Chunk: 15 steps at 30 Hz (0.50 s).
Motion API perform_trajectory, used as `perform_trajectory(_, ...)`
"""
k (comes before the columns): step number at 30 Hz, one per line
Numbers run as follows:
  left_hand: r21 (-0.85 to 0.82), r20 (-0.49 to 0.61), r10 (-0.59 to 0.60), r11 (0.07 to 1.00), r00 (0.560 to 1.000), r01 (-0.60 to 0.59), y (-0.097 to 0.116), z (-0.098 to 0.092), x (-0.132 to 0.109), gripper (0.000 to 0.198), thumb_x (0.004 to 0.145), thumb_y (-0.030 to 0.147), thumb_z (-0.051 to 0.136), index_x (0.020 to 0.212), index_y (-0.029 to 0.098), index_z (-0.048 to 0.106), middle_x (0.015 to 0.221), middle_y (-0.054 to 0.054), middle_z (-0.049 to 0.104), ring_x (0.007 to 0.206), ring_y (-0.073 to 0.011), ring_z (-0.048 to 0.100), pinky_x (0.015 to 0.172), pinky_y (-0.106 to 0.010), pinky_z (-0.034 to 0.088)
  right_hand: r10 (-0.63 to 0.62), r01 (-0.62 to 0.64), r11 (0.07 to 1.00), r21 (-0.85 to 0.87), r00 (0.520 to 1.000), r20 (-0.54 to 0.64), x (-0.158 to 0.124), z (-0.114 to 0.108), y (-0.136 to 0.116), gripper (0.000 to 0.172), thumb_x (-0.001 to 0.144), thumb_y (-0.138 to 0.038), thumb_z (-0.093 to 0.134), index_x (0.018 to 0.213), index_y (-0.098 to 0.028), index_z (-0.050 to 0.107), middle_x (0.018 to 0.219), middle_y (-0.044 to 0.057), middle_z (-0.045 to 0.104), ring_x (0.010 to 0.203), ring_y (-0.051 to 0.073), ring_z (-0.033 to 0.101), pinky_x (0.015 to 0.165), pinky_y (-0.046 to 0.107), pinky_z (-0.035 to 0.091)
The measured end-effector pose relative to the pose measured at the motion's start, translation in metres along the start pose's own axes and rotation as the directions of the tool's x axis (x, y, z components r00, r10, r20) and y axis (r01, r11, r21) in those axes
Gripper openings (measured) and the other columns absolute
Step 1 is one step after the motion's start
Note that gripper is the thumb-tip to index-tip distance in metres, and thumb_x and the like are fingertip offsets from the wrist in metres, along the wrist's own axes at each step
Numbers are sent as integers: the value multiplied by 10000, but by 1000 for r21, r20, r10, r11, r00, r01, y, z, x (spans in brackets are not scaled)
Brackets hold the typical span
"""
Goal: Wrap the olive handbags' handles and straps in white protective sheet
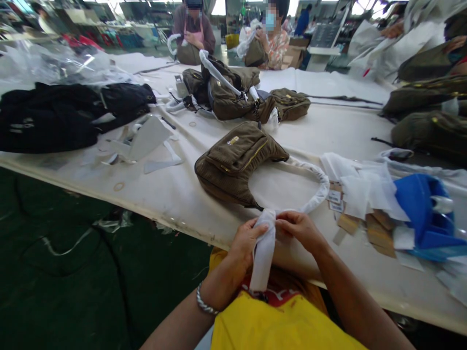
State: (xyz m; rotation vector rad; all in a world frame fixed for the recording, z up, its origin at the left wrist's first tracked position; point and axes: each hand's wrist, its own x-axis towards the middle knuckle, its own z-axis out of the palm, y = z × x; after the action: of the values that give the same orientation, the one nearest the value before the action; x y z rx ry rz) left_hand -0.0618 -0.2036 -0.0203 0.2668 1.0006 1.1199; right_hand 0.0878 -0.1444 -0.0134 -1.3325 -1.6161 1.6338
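Note:
An olive-brown corduroy handbag (233, 163) lies on the white table (175, 194) right in front of me. Its curved strap (317, 187) is wrapped in white paper. My left hand (245, 240) and my right hand (299, 227) meet at the near end of the strap, at the table's front edge. Both pinch a strip of white wrapping paper (263, 253), whose loose end hangs down toward my yellow top. A silver bracelet sits on my left wrist.
More brown bags (237, 92) lie at mid-table, others (430, 126) at the right. Black bags (65, 114) sit at the left. White paper sheets, tags and a blue bag (419, 209) crowd the right. Two people work across the table. Dark green floor lies left.

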Motion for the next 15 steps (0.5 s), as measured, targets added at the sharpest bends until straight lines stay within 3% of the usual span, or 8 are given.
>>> perform_trajectory(5,-171,60,-147,973,987,156,11,3,-4,137,724,201,568,784,81,596,599,-51,599,478,-108,533,479,-189,440,-16,-1,965,261,998,61,1,9,10,255,703,-337,629,863,-144,583,622,-21,570,524,72,469,503,193,357)
perform_trajectory(10,-366,141,-346,852,927,374,22,9,-7,349,875,226,338,668,53,559,496,-53,538,383,-64,490,388,-123,399,-18,7,869,494,1000,19,5,26,16,256,697,-347,653,761,-185,466,552,-51,530,458,64,458,440,172,322)
perform_trajectory(15,-346,294,-373,817,880,462,21,6,-7,390,895,279,316,704,31,551,529,-58,538,406,-58,512,410,-111,422,-69,96,888,449,995,-75,7,33,9,276,709,-362,638,722,-195,418,523,-74,476,420,53,407,404,166,293)
